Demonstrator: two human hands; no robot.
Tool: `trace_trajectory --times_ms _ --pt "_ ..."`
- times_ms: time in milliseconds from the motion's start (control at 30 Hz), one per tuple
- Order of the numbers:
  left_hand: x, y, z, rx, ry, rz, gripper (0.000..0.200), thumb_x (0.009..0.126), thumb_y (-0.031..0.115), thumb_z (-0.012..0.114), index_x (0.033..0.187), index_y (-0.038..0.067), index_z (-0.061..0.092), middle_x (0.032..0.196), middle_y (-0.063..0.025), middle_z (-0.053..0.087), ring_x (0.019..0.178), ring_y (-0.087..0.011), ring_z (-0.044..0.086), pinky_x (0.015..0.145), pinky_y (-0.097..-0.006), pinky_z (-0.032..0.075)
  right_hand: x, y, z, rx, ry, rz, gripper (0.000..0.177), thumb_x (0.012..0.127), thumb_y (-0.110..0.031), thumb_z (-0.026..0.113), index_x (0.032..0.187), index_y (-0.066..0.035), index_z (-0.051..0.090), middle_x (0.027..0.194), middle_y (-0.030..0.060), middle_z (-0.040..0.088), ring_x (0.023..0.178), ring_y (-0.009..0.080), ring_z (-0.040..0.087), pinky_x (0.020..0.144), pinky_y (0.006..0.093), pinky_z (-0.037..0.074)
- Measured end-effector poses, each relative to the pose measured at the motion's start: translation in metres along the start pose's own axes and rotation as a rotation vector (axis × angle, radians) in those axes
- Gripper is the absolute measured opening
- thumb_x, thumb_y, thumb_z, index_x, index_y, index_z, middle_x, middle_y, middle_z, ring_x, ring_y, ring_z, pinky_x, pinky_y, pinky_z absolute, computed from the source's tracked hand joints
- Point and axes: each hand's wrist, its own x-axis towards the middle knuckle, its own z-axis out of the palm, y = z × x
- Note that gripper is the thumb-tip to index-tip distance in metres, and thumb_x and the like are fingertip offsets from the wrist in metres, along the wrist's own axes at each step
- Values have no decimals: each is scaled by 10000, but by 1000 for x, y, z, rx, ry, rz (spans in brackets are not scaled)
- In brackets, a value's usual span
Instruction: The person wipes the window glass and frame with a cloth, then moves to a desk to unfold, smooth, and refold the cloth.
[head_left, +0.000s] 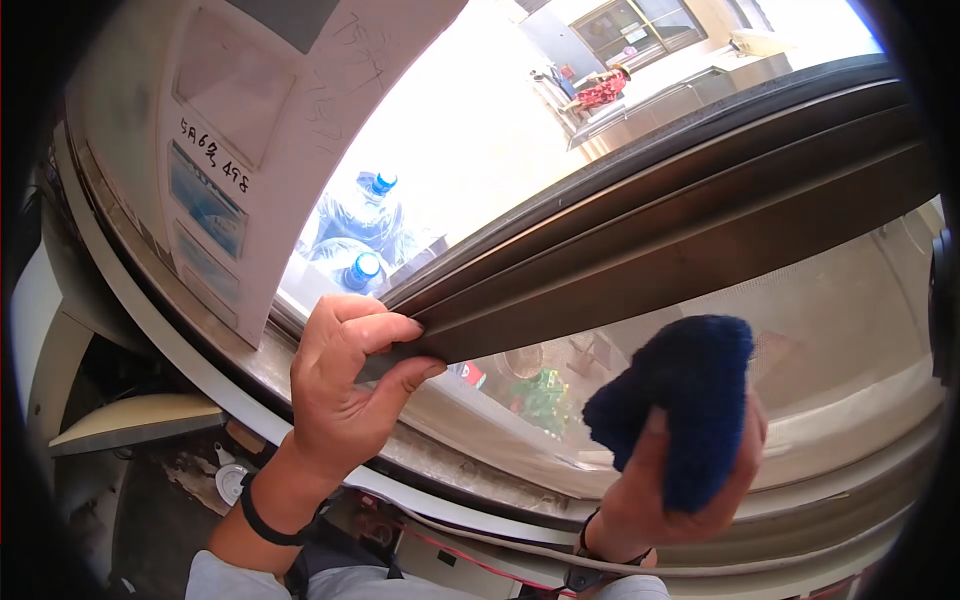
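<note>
Dark blue cloth (700, 400) in the right hand (645, 515), near a dark window frame (660, 265).
In the head view, the left hand (345, 400) pinches the window frame's near end between thumb and fingers; the right clasps the cloth before a see-through panel (835, 330); whether cloth and panel touch, I cannot tell. Blue-capped bottles (362, 225) stand beyond.

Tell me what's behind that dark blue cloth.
Around the blue cloth, a see-through window panel shows, with something green beyond it to the left. Whatever lies directly behind is covered, including part of the right hand.
</note>
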Motion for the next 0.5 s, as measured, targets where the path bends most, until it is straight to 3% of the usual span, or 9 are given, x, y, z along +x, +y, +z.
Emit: trace_trajectory --times_ms 33,100,133,200,267,333,433,467,500 --pt "-1 -1 0 -3 11 0 393 767 33 917 1095 53 702 1032 -102 639 918 -234 627 774 -318 539 -2 5 2 108 227 173 375 811 76 741 1183 72 697 1215 254 701 1045 333 719 937 368 586" --pt "0 -2 0 -21 9 -2 394 764 30 918 1093 55 704 1030 -99 639 917 -231 626 775 -317 540 -1 11 6 -25 81 -68 386 812 76 746 1197 71 710 1266 243 678 1072 334 708 947 375 575" --pt "1 -2 0 -29 10 -2 394 762 28 918 1092 56 705 1028 -97 638 916 -230 626 776 -316 541 -11 4 10 -55 -208 -193 466 783 85 751 1246 71 706 1234 230 684 1045 339 707 905 380 577" --pt "2 -3 -4 -33 -1 -3 394 759 28 920 1090 59 707 1024 -96 640 914 -231 625 776 -317 538 -41 2 29 179 -644 -165 576 716 60 782 1285 67 692 1186 228 671 1000 354 703 844 407 579" --pt "2 -4 -5 -24 -9 -7 395 756 30 922 1087 62 709 1020 -95 641 911 -233 625 776 -318 534 -30 6 21 114 -562 -203 559 727 67 805 1274 62 690 1180 231 677 995 336 710 822 385 595" --pt "1 -4 -1 -15 -9 -5 398 751 32 924 1084 63 709 1016 -95 643 908 -235 624 774 -320 529 0 -3 -5 -114 -205 -211 527 752 59 834 1256 62 681 1165 234 682 999 325 712 814 368 609" --pt "-1 -4 0 -19 6 -6 402 746 35 927 1083 61 709 1011 -95 644 907 -238 623 773 -322 523 -20 3 8 37 -60 -111 499 783 46 813 1260 74 673 1191 246 675 990 342 706 818 394 608" --pt "-1 -3 -1 -16 -1 -6 402 747 37 927 1084 61 709 1012 -95 644 906 -238 623 774 -322 523 -19 2 9 -32 -333 -238 515 781 53 793 1280 76 672 1202 250 672 983 346 705 817 400 603" --pt "0 -3 -2 -13 -8 -5 402 747 39 926 1085 60 708 1012 -95 645 905 -238 623 774 -322 523 -39 10 21 120 -563 -192 563 779 36 781 1327 78 660 1212 255 668 980 340 703 819 409 593"
